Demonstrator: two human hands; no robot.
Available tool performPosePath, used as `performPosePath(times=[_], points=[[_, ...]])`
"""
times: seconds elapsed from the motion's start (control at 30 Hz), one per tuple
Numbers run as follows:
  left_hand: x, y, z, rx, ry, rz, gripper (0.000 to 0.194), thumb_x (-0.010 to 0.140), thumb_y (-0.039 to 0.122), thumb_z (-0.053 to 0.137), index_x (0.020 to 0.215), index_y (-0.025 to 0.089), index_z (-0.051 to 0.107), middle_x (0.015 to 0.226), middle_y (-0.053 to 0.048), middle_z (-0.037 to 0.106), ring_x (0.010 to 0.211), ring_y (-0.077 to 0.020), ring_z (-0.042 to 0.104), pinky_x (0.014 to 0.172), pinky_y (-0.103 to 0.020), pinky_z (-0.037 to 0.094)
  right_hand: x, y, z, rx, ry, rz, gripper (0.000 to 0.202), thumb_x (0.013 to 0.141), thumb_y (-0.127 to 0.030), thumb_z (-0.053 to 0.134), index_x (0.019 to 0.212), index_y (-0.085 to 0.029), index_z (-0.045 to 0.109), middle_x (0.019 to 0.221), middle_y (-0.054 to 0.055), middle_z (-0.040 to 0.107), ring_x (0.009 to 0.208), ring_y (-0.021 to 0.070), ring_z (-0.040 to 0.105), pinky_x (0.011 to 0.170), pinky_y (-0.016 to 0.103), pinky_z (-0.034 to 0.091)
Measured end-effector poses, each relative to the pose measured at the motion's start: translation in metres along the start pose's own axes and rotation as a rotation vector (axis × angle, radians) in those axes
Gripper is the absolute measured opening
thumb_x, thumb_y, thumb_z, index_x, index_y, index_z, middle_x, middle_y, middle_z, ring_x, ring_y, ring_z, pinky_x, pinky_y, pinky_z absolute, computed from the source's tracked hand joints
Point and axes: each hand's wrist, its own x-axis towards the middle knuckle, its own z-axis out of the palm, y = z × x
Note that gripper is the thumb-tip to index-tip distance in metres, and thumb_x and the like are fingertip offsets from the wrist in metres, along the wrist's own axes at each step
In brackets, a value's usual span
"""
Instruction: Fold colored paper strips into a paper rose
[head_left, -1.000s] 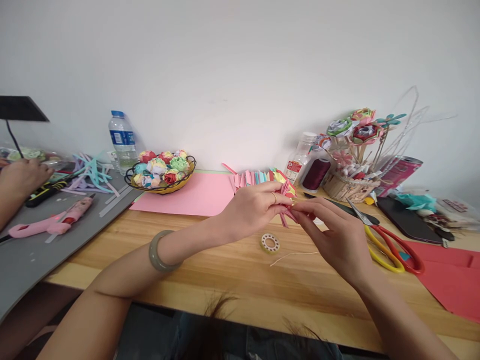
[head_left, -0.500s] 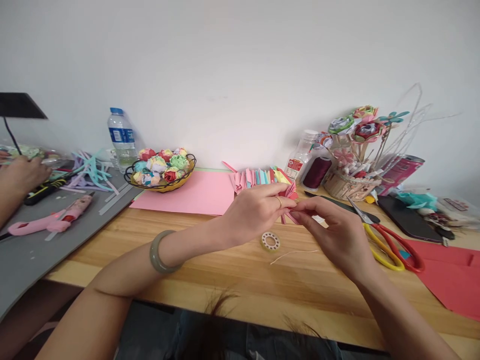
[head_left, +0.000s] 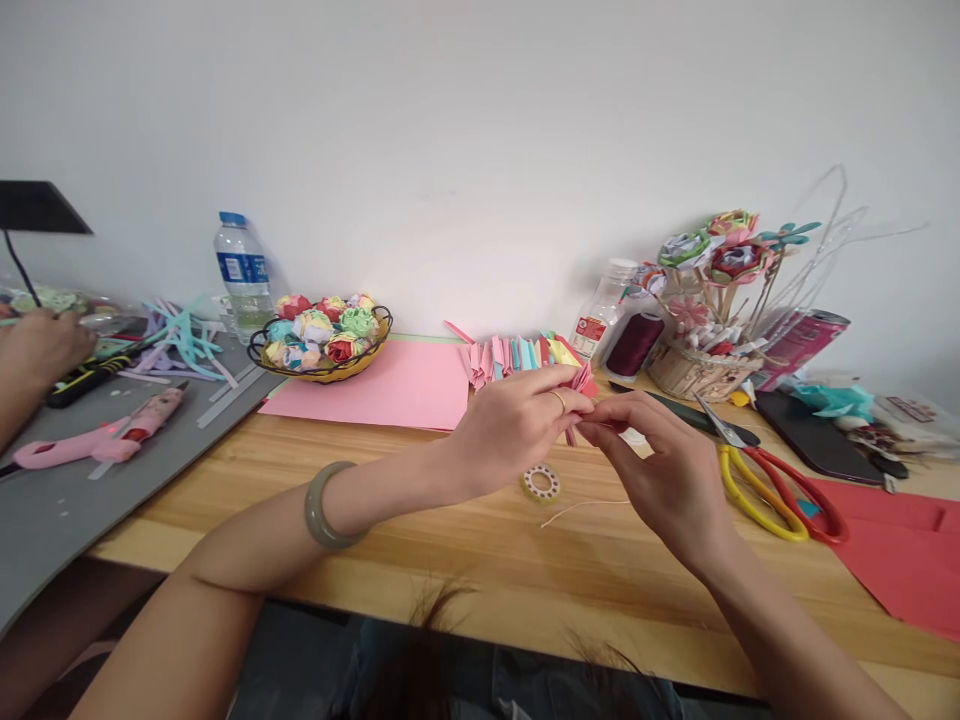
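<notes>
Over the wooden table, my left hand [head_left: 514, 425] is closed on a piece of folded pink paper [head_left: 582, 377]; its pleated edge shows above my fingers. My right hand [head_left: 664, 455] pinches the same paper from the other side, fingertips touching those of my left hand. Most of the paper is hidden by the fingers. Just behind lies a row of folded coloured papers [head_left: 510, 358], mostly pink with some blue and yellow. Below my hands are a small roll of tape [head_left: 541, 483] and a thin pale string [head_left: 581, 508].
Scissors [head_left: 765, 490] and red paper [head_left: 900, 555] lie right. Behind stand a purple thread spool [head_left: 634, 345], a bottle [head_left: 600, 310] and a pot [head_left: 697, 372] of paper flowers. Left are pink sheets [head_left: 367, 395], a flower basket [head_left: 322, 372], a glue gun [head_left: 112, 440] and another person's hand [head_left: 49, 345].
My right hand has shifted slightly, its fingers still pinching the folded paper. My left hand stays almost in place. The other person's hand at the left has moved a little left.
</notes>
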Motion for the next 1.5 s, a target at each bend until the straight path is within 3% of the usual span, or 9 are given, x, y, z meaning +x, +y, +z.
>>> performPosePath(times=[0.23,0.33,0.57,0.83,0.9,1.03,1.17,1.33,1.5], points=[[0.000,0.008,0.000,-0.041,0.054,-0.028,0.019,0.083,0.014,0.042,0.088,0.012,0.061,0.088,-0.007,0.062,0.081,-0.0119,0.060,0.069,-0.023,0.051,-0.002,0.003,0.003,-0.331,0.143,-0.203,0.004,0.081,-0.016,0.052,0.080,-0.019,0.055,0.076,0.005,0.061,0.070,0.0169,0.056,0.061,0.029,0.042],[0.001,0.009,0.000,-0.059,0.052,-0.033,0.019,0.084,0.013,0.042,0.087,0.013,0.061,0.088,-0.006,0.062,0.084,-0.0119,0.060,0.071,-0.023,0.051,-0.002,0.005,0.001,-0.353,0.169,-0.248,0.005,0.081,-0.015,0.053,0.081,-0.019,0.055,0.077,0.005,0.062,0.071,0.0171,0.057,0.062,0.029,0.043],[0.002,0.004,-0.001,-0.072,0.070,-0.086,0.017,0.082,0.014,0.045,0.091,0.015,0.060,0.091,-0.005,0.062,0.083,-0.0115,0.061,0.070,-0.024,0.051,0.002,0.003,-0.004,-0.188,0.081,-0.072,0.005,0.081,-0.021,0.055,0.086,-0.021,0.054,0.074,0.000,0.062,0.063,0.0124,0.056,0.058,0.024,0.043],[-0.001,0.004,0.003,-0.069,0.051,-0.089,0.014,0.082,0.014,0.045,0.085,0.016,0.059,0.104,-0.005,0.057,0.085,-0.0106,0.060,0.069,-0.023,0.051,-0.001,0.011,-0.001,-0.319,-0.023,-0.187,0.008,0.083,-0.020,0.049,0.082,-0.021,0.057,0.080,0.006,0.064,0.073,0.0178,0.056,0.067,0.031,0.043],[-0.001,0.003,0.003,-0.104,0.039,-0.153,0.014,0.081,0.015,0.046,0.086,0.017,0.058,0.107,-0.005,0.055,0.083,-0.0100,0.059,0.068,-0.023,0.051,0.000,0.012,-0.001,-0.227,-0.037,-0.117,0.009,0.084,-0.022,0.048,0.086,-0.021,0.057,0.083,0.006,0.064,0.075,0.0174,0.056,0.068,0.031,0.043],[0.003,-0.003,0.002,-0.290,0.054,-0.321,0.011,0.079,0.015,0.051,0.087,0.017,0.057,0.104,-0.005,0.051,0.082,-0.0088,0.056,0.069,-0.022,0.051,0.003,0.011,-0.007,0.127,0.043,0.210,0.020,0.084,-0.032,0.049,0.101,-0.022,0.054,0.085,0.004,0.063,0.073,0.0153,0.058,0.063,0.028,0.046],[0.005,-0.008,0.003,-0.428,0.085,-0.380,0.009,0.077,0.013,0.053,0.084,0.016,0.056,0.097,-0.004,0.050,0.085,-0.0086,0.054,0.073,-0.022,0.051,0.007,0.012,-0.014,0.362,0.026,0.419,0.021,0.082,-0.039,0.051,0.082,-0.020,0.061,0.071,0.001,0.061,0.063,0.0126,0.054,0.057,0.024,0.045],[0.003,-0.010,0.008,-0.463,0.044,-0.394,0.013,0.079,0.013,0.051,0.088,0.017,0.058,0.101,-0.005,0.048,0.083,-0.0084,0.054,0.077,-0.026,0.051,0.008,0.015,-0.014,0.442,-0.018,0.481,0.021,0.079,-0.038,0.054,0.077,-0.019,0.065,0.072,0.001,0.063,0.062,0.0126,0.054,0.058,0.025,0.044],[0.000,-0.015,0.017,-0.504,-0.029,-0.467,0.017,0.078,0.022,0.055,0.092,0.019,0.063,0.096,-0.006,0.054,0.080,-0.0102,0.056,0.078,-0.032,0.051,0.006,0.013,-0.010,0.281,-0.054,0.380,0.022,0.080,-0.037,0.053,0.080,-0.020,0.066,0.074,0.001,0.065,0.067,0.0151,0.056,0.061,0.026,0.043]])
